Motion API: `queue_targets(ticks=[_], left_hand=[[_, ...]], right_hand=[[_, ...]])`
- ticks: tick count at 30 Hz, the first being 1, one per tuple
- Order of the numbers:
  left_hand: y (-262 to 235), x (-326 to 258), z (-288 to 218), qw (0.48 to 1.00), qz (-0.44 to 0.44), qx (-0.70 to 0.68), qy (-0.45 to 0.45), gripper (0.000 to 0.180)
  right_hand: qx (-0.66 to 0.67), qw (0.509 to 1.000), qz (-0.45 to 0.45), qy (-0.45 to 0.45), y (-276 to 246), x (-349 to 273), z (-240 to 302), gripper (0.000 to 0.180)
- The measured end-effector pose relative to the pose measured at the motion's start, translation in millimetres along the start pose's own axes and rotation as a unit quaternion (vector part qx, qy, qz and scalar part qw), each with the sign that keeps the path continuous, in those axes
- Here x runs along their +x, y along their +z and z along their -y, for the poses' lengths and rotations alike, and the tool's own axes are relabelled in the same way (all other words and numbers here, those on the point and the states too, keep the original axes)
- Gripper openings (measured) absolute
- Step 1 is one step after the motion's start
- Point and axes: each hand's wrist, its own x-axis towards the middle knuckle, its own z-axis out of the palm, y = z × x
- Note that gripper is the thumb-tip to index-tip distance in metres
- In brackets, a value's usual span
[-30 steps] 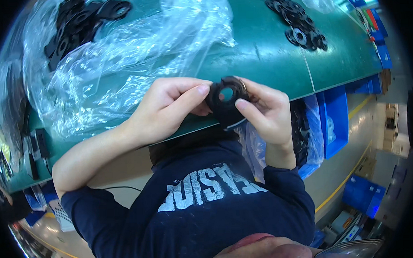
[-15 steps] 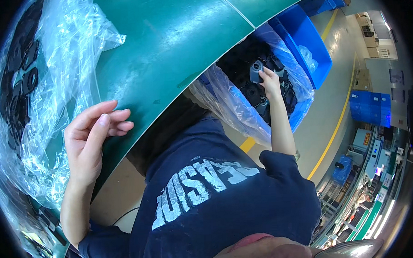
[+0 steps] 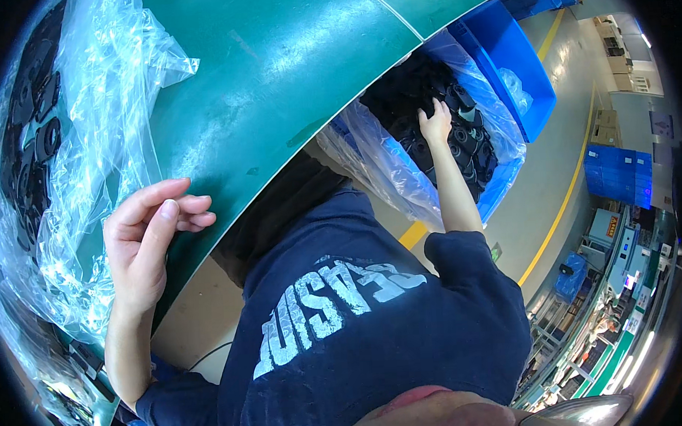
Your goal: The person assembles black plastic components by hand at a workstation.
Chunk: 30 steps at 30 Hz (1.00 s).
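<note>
Hands are far apart here. The right hand (image 3: 434, 123) reaches down off the side of the surface into a blue bin (image 3: 529, 75) lined with a clear plastic bag (image 3: 377, 162). The bin is full of black ring-shaped parts (image 3: 475, 142). Its fingers are spread and lie on the pile of parts. I cannot tell if this grip has closed on one part or is only touching them.

The left hand (image 3: 148, 240) hangs over the near edge of the green surface (image 3: 288, 55). Its grip is half open, fingers bent a little, and it holds nothing. Just beside it, at the left edge of the surface, lies a big crumpled clear plastic sheet (image 3: 87, 148). More black ring parts (image 3: 37, 127) lie under and on that sheet, near the far left corner.

How far along is the work? It looks like there is a lot left, since the bin is very full. Some parts are up on the surface already. No part is in either hand for sure right now.

The green surface is smooth and shiny, with a thin pale line across it near the far right corner. The middle of it is bare. The room looks like a big workshop. The floor is grey with yellow lines (image 3: 565, 195). Stacks of blue crates (image 3: 619, 174) stand farther off, and there are shelves and machines along the right side.
</note>
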Motion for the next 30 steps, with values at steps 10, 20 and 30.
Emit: queue_targets(ticks=[10,20,30], left_hand=[[0.7,-1.7,-2.2,0.999,0.012,0.033,-0.001,0.023],[1.8,-0.5,-1.9,0.999,0.017,0.033,0.004,0.023],[3.1,-3.0,-3.0,0.999,0.016,0.040,-0.002,0.022]], right_hand=[[0.103,0.985,0.004,-0.139,-31.9,-16.5,14.1,0.021],[0.098,0.981,0.054,-0.157,-48.6,-40.6,25.0,0.048],[0.116,0.965,0.235,-0.017,-42.7,-11.5,26.3,0.030]])
